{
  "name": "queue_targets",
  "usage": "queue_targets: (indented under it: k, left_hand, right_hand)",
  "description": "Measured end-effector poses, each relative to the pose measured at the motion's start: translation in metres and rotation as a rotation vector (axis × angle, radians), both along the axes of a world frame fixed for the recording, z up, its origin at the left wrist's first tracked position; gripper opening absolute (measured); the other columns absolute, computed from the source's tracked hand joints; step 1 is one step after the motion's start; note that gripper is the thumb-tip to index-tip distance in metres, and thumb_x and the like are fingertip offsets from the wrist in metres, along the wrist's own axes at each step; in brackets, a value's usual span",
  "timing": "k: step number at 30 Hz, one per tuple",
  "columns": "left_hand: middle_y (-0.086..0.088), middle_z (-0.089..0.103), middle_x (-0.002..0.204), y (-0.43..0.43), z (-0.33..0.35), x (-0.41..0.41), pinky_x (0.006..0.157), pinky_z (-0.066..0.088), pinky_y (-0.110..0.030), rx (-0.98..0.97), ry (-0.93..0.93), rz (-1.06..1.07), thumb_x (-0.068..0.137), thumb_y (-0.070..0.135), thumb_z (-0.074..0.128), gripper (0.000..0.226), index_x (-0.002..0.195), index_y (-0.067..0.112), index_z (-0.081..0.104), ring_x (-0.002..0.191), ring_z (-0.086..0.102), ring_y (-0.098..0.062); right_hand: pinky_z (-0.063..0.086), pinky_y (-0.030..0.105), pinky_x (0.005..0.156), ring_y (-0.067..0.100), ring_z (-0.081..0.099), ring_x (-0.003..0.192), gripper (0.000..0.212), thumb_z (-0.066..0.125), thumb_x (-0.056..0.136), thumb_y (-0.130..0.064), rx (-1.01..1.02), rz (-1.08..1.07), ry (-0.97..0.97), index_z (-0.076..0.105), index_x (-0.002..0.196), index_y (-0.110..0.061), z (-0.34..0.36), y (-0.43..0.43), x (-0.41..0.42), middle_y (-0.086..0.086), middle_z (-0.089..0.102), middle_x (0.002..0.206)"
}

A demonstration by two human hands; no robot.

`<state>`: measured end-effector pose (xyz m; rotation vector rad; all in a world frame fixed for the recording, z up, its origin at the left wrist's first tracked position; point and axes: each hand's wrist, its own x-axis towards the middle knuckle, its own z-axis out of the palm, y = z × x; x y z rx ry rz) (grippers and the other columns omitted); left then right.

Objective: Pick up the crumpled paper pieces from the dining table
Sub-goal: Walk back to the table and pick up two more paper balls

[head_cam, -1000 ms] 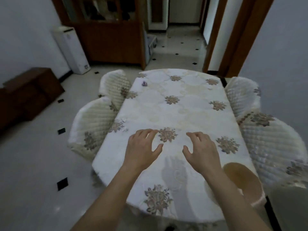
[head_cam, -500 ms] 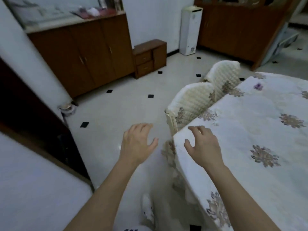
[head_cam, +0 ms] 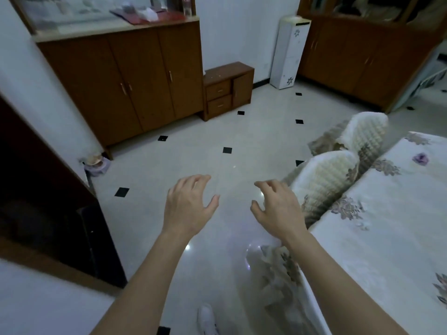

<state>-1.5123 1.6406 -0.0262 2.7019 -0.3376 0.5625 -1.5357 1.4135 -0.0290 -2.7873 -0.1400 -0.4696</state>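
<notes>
The head camera shows the left hand (head_cam: 188, 206) and right hand (head_cam: 275, 209) reaching forward side by side above the tiled floor (head_cam: 217, 153), palms down. On each, the fingers are loosely curved and spread, holding nothing. Just right of the right hand's fingers (head_cam: 268, 186) stands a quilted chair (head_cam: 324, 180), set against the dining table (head_cam: 387, 238) with its flowered cloth. One small purple crumpled paper piece (head_cam: 420, 158) lies on the table, well beyond and right of those fingers. Far ahead of the left fingers (head_cam: 193, 181) stands a brown cabinet (head_cam: 125, 81).
</notes>
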Motion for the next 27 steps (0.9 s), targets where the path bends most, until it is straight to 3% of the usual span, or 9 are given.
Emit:
queue_targets:
  k: [11, 20, 27]
  left_hand:
    - [0.000, 0.063, 0.122, 0.074, 0.000, 0.139, 0.086, 0.047, -0.040, 0.016, 0.078, -0.023, 0.086, 0.049, 0.050, 0.051, 0.127, 0.019, 0.059, 0.112, 0.055, -0.024]
    - [0.000, 0.064, 0.121, 0.079, -0.016, 0.228, 0.086, 0.047, -0.040, 0.004, 0.103, -0.026, 0.086, 0.051, 0.045, 0.054, 0.126, 0.019, 0.060, 0.112, 0.056, -0.023]
    - [0.000, 0.060, 0.129, 0.049, -0.015, 0.344, 0.093, 0.044, -0.040, 0.050, 0.117, -0.068, 0.090, 0.046, 0.057, 0.049, 0.132, 0.020, 0.055, 0.118, 0.051, -0.021]
  right_hand:
    - [0.048, 0.038, 0.078, 0.030, 0.059, 0.099, 0.041, 0.065, 0.081, -0.029, -0.004, -0.014, 0.019, 0.064, 0.119, -0.014, 0.000, 0.068, 0.144, 0.007, 0.065, 0.108]
    - [0.050, 0.038, 0.074, 0.029, 0.059, 0.092, 0.040, 0.064, 0.080, -0.027, 0.022, -0.015, 0.064, 0.064, 0.117, -0.014, -0.026, 0.080, 0.233, 0.006, 0.065, 0.099]
    - [0.052, 0.039, 0.074, 0.030, 0.059, 0.097, 0.038, 0.066, 0.080, -0.025, 0.067, -0.079, 0.042, 0.064, 0.117, -0.014, -0.033, 0.053, 0.341, 0.005, 0.066, 0.104]
